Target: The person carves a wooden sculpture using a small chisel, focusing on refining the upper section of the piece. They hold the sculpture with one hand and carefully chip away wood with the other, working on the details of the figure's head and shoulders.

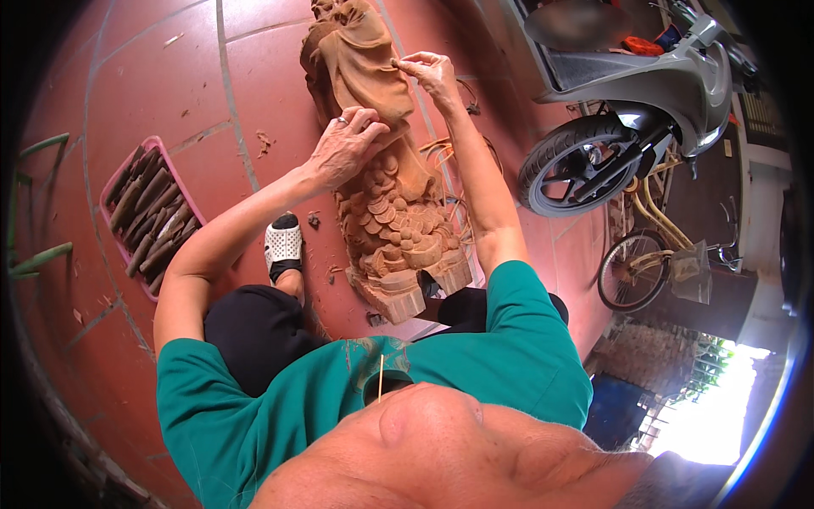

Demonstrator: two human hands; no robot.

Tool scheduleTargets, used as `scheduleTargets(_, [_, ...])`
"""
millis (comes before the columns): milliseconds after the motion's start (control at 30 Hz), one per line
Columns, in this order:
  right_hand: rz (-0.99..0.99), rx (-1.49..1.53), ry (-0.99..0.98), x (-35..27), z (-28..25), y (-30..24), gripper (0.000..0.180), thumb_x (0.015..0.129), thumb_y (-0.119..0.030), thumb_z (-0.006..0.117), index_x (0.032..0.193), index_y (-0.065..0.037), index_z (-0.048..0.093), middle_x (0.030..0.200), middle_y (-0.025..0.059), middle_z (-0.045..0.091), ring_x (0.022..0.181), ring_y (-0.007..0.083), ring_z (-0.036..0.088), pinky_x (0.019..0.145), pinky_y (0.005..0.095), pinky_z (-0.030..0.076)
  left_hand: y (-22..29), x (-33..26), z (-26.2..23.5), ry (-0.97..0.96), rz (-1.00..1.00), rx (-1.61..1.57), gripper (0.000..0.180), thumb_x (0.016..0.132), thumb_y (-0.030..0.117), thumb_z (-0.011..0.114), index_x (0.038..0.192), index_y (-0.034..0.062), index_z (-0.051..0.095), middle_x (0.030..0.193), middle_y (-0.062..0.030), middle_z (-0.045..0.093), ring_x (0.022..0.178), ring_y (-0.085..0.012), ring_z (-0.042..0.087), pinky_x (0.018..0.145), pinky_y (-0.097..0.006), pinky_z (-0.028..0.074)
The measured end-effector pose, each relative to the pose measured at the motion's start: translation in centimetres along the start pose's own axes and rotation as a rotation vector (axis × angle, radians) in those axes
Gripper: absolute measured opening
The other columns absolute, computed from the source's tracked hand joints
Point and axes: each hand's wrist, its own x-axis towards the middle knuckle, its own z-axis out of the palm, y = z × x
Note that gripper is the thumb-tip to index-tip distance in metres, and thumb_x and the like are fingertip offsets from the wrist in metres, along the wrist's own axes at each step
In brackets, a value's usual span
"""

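A reddish-brown wood carving (360, 68) lies lengthwise on the floor in front of me. Smooth draped folds cover its far part, while its near part bears dense rounded relief above a blocky base. My left hand (348, 146) rests on the middle of the carving, its fingers bent and pressed against the wood; a ring shows on one finger. Farther up, at the right edge of the folds, my right hand (431, 78) has thumb and fingertips pinched together against the surface. Whatever may be between those fingertips is too small to make out.
Left of me, a pink tray (176, 161) holds several dark-handled tools (148, 204). A grey motorbike (653, 93) stands at the right, with a bicycle (632, 270) behind it. Cables (454, 153) lie beside the carving. Wood chips (264, 142) dot the red tiled floor (161, 76).
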Motion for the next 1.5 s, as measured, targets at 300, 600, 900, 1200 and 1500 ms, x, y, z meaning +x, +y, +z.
scheduleTargets(300, [0.04, -0.659, 0.105, 4.1, 0.5, -0.8, 0.027, 0.076, -0.043, 0.076, 0.093, -0.023, 0.081, 0.07, 0.0045, 0.073, 0.073, 0.0227, 0.073, 0.07, 0.0373, 0.056, 0.1, 0.1, 0.6, -0.007, 0.01, 0.008, 0.034, 0.086, 0.016, 0.071, 0.118, 0.013, 0.058, 0.118, -0.007, 0.048, 0.116, -0.0282, 0.049, 0.085, -0.041, 0.047])
scheduleTargets(600, [-0.043, -0.814, -0.086, 2.9, 0.1, -4.6, 0.029, 0.073, -0.043, 0.077, 0.093, -0.022, 0.081, 0.089, 0.0096, 0.076, 0.085, 0.0285, 0.073, 0.077, 0.0412, 0.057, -0.5, -0.5, 0.3, -0.007, -0.009, 0.013, 0.03, 0.089, 0.018, 0.068, 0.117, 0.0127, 0.058, 0.12, -0.0072, 0.049, 0.119, -0.0279, 0.048, 0.087, -0.042, 0.045])
scheduleTargets(900, [-0.22, -0.877, -0.086, 5.2, -0.1, -2.3, 0.024, 0.076, -0.038, 0.072, 0.092, -0.022, 0.08, 0.089, 0.0094, 0.075, 0.086, 0.0311, 0.073, 0.078, 0.0429, 0.057, -0.2, -0.4, 0.8, -0.014, -0.011, 0.006, 0.029, 0.091, 0.02, 0.067, 0.117, 0.0122, 0.058, 0.12, -0.0078, 0.048, 0.119, -0.0283, 0.047, 0.087, -0.044, 0.044])
scheduleTargets(1200, [-0.265, -0.937, -0.161, 5.2, -0.2, -3.6, 0.019, 0.076, -0.036, 0.072, 0.089, -0.023, 0.08, 0.089, 0.0085, 0.076, 0.085, 0.0302, 0.073, 0.077, 0.0429, 0.057, -0.1, -0.4, 0.4, -0.013, 0.0, 0.022, 0.037, 0.086, 0.015, 0.072, 0.119, 0.0124, 0.056, 0.12, -0.0077, 0.046, 0.119, -0.029, 0.047, 0.088, -0.042, 0.047])
scheduleTargets(1500, [-0.236, -0.947, -0.127, 5.3, -0.1, -2.9, 0.02, 0.075, -0.035, 0.071, 0.089, -0.024, 0.08, 0.088, 0.0106, 0.075, 0.085, 0.0319, 0.073, 0.077, 0.0431, 0.057, -0.2, -0.3, 0.6, -0.002, 0.007, 0.022, 0.037, 0.084, 0.014, 0.072, 0.118, 0.0121, 0.056, 0.119, -0.0077, 0.046, 0.118, -0.029, 0.047, 0.087, -0.042, 0.046])
